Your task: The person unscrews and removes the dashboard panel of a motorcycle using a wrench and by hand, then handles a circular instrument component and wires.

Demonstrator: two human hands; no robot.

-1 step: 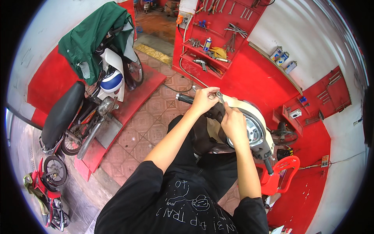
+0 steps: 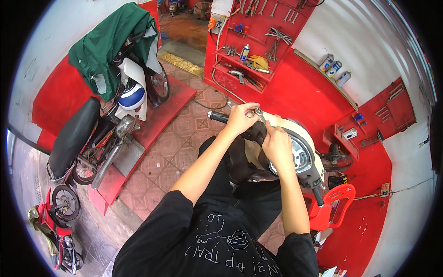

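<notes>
My right hand (image 2: 278,147) is closed round a small metal wrench (image 2: 260,114), whose head sticks out past the fingers. My left hand (image 2: 242,120) is closed in a pinch beside the wrench head; what its fingertips hold is too small to make out. Both hands are over the handlebar area of a cream-coloured scooter (image 2: 287,123). The scooter's round instrument panel (image 2: 301,156) lies right of my right hand, and a black handlebar grip (image 2: 217,116) extends to the left of my left hand. My right hand hides part of the cover under it.
To the left, a motorbike (image 2: 76,138) under a green cover (image 2: 113,46) stands by a red platform (image 2: 173,104). A red tool board (image 2: 258,39) with shelves is ahead. Spray cans (image 2: 334,69) line a ledge. A red plastic chair (image 2: 344,194) stands right of the scooter.
</notes>
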